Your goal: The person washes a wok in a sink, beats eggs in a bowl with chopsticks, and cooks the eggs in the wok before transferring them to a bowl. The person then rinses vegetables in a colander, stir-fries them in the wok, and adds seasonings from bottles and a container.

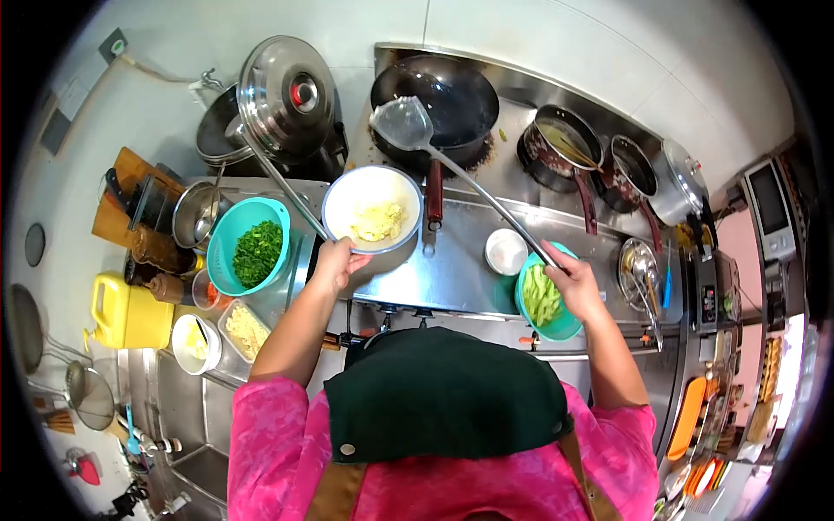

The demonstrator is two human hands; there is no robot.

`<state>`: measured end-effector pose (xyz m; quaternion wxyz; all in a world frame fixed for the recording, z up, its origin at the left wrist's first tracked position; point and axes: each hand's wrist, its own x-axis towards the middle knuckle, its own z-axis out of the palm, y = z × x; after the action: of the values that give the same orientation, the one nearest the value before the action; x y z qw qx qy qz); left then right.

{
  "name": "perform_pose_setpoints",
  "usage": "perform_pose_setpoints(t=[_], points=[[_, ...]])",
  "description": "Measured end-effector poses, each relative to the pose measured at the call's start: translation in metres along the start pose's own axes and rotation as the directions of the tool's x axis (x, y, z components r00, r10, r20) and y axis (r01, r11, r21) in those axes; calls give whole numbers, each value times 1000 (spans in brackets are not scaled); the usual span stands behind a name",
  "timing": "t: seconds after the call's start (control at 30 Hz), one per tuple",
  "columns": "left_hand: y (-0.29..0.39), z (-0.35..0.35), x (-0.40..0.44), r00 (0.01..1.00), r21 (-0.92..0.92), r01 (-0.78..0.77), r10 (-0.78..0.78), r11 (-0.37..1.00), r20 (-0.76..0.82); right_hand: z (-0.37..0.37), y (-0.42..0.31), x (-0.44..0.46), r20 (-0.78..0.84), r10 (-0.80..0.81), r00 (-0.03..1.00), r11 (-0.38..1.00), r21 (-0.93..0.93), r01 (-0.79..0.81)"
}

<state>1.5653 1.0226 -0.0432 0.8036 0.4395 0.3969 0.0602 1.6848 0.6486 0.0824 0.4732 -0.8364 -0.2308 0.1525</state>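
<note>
My left hand (339, 263) grips the near rim of a white bowl (334, 208) with a blue edge. Pale yellow crumbly food (378, 220) lies in it. A long-handled metal ladle (276, 176) slants down to that hand; whether the fingers touch it is unclear. My right hand (572, 280) is closed around the handle of a metal wok spatula (482, 193). Its blade is over the near left part of a dark wok (452, 91), with white bits on its tip. Just below my right hand is a teal bowl (569, 328) of green vegetable pieces (540, 295).
At left are a teal basin (228, 224) of chopped greens, a tray (236, 334) of pale food, a yellow jug (130, 313) and a large lidded pot (282, 87). Two saucepans (556, 169) stand right of the wok. A small white bowl (506, 252) sits on the steel counter.
</note>
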Motion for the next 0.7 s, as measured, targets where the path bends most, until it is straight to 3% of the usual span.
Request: perform_pose_setpoints(t=[0.07,0.1,0.27,0.33,0.4,0.47,0.5,0.53,0.57,0.6,0.63,0.67,0.7], points=[[-14,-4,-16,999,5,47,-47,999,9,6,-11,-4,37,261,965,949,170,-264],[-25,-10,-17,997,3,68,-68,998,23,11,-14,-3,9,278,960,938,210,-274],[-75,-25,-18,989,48,144,-145,988,21,19,-5,-1,-214,190,958,953,275,-127],[-83,-20,-25,991,105,128,-123,986,-51,9,-7,-8,-245,199,949,942,315,-117],[-101,-19,-29,1000,103,5,-3,995,-24,-3,-8,-19,-277,212,937,935,336,-112],[-133,-34,-29,955,181,237,-263,955,137,-15,-17,-33,-296,232,927,934,333,-128],[-126,-5,-54,930,280,320,-357,905,93,-21,-22,-39,-304,238,923,934,333,-131],[-124,18,-64,834,338,445,-521,829,180,-27,-26,-44,-313,236,920,934,334,-126],[-140,40,-53,761,549,371,-584,748,282,-33,-29,-50,-299,269,916,907,400,-136],[-164,62,-29,604,742,29,-603,670,521,-36,-29,-56,-278,299,913,874,464,-145],[-167,114,-40,601,783,-32,-614,622,512,-41,-26,-60,-264,281,923,864,488,-123],[-187,150,-42,621,662,77,-556,745,553,-44,-26,-65,-265,274,924,864,490,-116],[-169,195,-63,606,671,240,-649,701,461,-46,-27,-69,-251,286,925,823,559,-103]])
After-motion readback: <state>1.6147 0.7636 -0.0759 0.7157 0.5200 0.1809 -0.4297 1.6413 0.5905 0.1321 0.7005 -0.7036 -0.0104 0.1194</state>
